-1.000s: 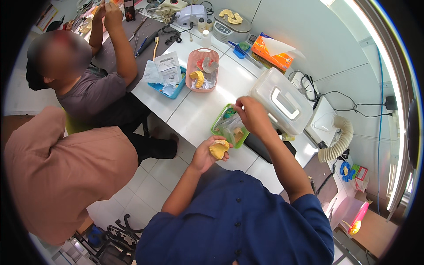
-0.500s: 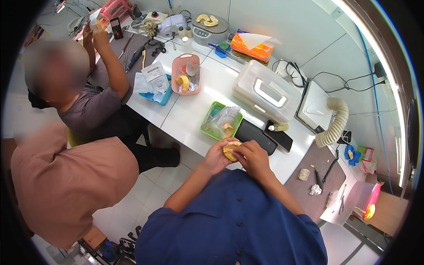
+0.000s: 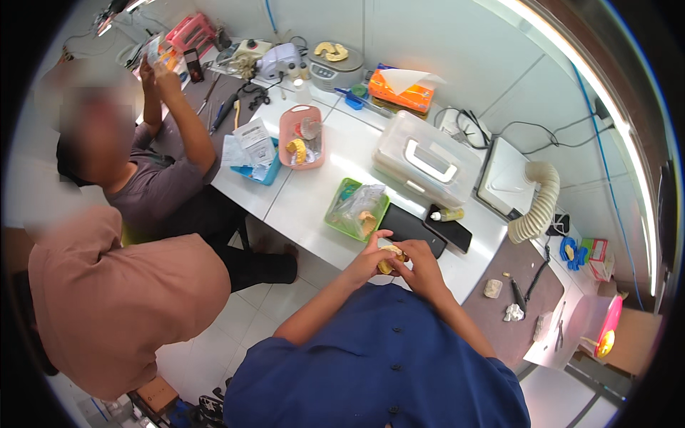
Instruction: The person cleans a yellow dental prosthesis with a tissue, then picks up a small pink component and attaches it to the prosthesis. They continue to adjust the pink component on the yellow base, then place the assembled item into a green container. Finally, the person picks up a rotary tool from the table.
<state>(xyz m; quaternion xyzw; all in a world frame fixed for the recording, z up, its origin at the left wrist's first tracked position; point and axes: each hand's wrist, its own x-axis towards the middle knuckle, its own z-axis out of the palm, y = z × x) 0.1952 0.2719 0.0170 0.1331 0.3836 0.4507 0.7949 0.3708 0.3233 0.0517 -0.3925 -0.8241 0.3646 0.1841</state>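
Both my hands meet at the near edge of the white table [image 3: 314, 192], holding a small yellow cast-like piece [image 3: 389, 258] between them. My left hand [image 3: 369, 259] grips it from the left and my right hand [image 3: 421, 267] from the right. Just beyond them lies a green tray [image 3: 337, 214] with a clear plastic bag [image 3: 360, 205] in it, and a black flat device [image 3: 409, 227] next to it.
A clear plastic case [image 3: 424, 162] with a white handle stands behind. A pink tray [image 3: 300, 135] and a blue tray with papers [image 3: 250, 153] lie to the left. A seated person [image 3: 153, 185] works at the left; another person in tan [image 3: 107, 299] stands near. A ribbed hose [image 3: 540, 203] hangs at right.
My right hand came back from the green tray and joined my left hand on the yellow piece. Both hands shifted right along the table edge as the view turned.
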